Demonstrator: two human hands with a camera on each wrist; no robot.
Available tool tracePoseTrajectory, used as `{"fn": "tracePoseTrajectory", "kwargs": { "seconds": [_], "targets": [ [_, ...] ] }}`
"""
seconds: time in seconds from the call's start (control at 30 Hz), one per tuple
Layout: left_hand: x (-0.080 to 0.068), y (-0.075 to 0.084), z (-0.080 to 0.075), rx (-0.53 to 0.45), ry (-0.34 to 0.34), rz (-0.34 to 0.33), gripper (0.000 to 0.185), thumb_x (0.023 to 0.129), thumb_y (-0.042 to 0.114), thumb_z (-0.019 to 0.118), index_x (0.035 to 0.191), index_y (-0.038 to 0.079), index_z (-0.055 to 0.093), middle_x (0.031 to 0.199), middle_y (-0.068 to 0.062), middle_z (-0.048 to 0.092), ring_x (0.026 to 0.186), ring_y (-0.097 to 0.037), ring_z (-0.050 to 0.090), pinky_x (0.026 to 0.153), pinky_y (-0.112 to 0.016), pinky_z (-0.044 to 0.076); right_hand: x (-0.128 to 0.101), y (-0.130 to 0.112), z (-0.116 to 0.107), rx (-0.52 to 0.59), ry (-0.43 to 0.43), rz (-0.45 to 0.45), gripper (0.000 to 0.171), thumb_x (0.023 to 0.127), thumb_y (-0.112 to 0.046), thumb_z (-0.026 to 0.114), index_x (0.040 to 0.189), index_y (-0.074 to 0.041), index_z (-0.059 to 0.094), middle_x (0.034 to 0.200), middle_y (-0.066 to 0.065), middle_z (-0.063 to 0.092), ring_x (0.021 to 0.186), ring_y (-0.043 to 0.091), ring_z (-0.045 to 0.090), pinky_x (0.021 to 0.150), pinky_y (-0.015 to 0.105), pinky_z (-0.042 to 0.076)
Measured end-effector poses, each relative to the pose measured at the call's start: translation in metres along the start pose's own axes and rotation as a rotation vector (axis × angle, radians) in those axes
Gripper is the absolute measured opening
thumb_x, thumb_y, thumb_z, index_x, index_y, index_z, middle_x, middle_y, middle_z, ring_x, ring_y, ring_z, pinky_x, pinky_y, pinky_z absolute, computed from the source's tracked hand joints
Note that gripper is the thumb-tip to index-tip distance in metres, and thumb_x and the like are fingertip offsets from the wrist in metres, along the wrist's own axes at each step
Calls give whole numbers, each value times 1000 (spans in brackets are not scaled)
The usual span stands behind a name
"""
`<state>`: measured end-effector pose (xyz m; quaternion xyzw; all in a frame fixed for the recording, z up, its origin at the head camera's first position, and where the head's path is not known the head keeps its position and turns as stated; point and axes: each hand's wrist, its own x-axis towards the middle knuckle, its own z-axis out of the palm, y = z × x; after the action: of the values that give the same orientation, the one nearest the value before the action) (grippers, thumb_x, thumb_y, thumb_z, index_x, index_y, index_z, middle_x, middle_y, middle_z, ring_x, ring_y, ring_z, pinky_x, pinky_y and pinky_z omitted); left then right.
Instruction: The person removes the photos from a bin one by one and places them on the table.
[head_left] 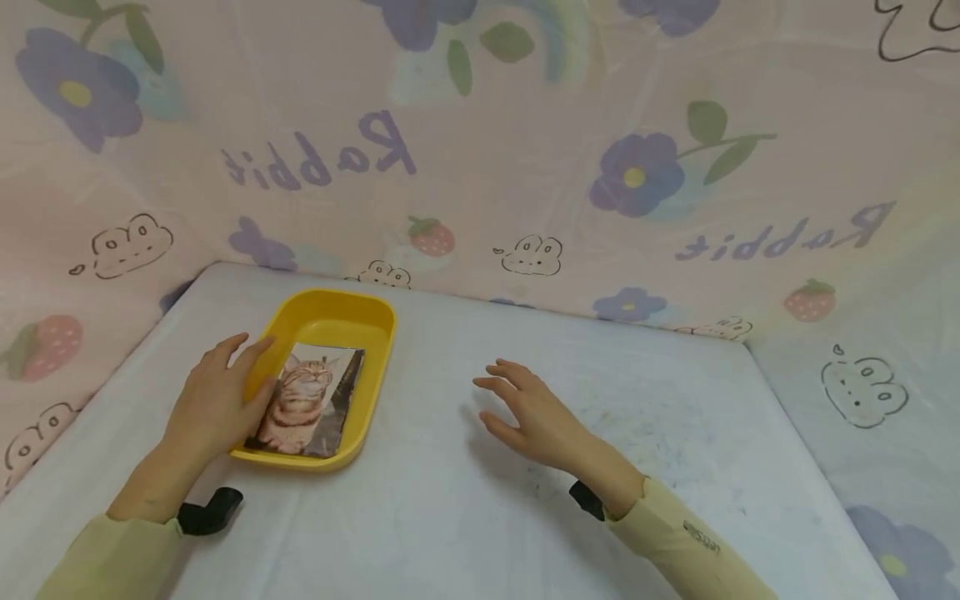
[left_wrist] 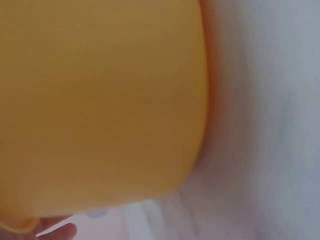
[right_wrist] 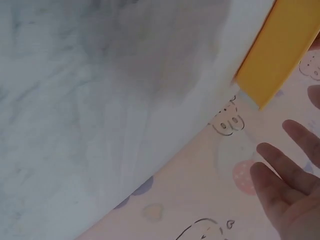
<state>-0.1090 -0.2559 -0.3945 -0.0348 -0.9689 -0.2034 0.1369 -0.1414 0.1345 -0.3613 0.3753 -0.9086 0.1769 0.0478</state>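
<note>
Spreading the left hand (head_left: 210, 404) loosely over the left side of a yellow tray (head_left: 336, 332), holding the right hand (head_left: 534, 421) empty, fingers apart, above a white table (head_left: 427, 517), and showing a cat picture (head_left: 306, 408) lying inside the tray, placement seemingly done, any remainder undeterminable.

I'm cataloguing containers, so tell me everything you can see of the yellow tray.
The yellow tray is a shallow rounded rectangle with smooth raised walls, plastic by its look. It sits open side up on the left part of the white tabletop, its long sides running away from the person. A cat picture lies inside it. The left hand rests over its left rim.
</note>
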Motion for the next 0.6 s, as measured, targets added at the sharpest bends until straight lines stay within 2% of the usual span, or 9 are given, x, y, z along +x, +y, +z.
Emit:
{"fn": "tracePoseTrajectory", "kwargs": {
  "seconds": [0.13,0.3,0.47,0.53,0.6],
  "targets": [
    [1,-4,1,-75,-47,-56,54,94,18,55,142,0,39,139,-36,32,120,-55,37,95,-71,32,12,-7,-1,50,-55,-25,37,92,-23,62,127,-11,59,135,12,53,134,30,42,106,46,41],
    [1,-5,3,-181,-71,-82,55,96,18,53,145,0,36,138,-35,35,120,-55,38,95,-71,33,37,-16,-3,143,-116,-45,36,93,-23,61,127,-11,59,132,9,55,129,24,47,107,41,41],
    [-1,-9,4,-266,-63,-101,54,98,20,50,147,3,34,138,-35,39,121,-55,39,94,-71,33,71,-28,-1,283,-127,-30,33,93,-21,61,124,-10,60,125,3,61,114,19,57,96,32,49],
    [-1,-10,5,-295,-61,-117,53,99,21,48,148,6,35,138,-35,41,118,-53,43,89,-67,39,87,-33,1,351,-126,0,32,93,-19,61,123,-7,61,123,4,63,111,19,58,91,28,51],
    [-1,-11,5,-317,-59,-139,51,100,23,46,148,8,36,137,-35,43,111,-49,49,78,-57,47,102,-39,5,418,-126,42,31,93,-18,60,121,-5,62,121,6,65,111,19,60,88,24,52]
  ]
}}
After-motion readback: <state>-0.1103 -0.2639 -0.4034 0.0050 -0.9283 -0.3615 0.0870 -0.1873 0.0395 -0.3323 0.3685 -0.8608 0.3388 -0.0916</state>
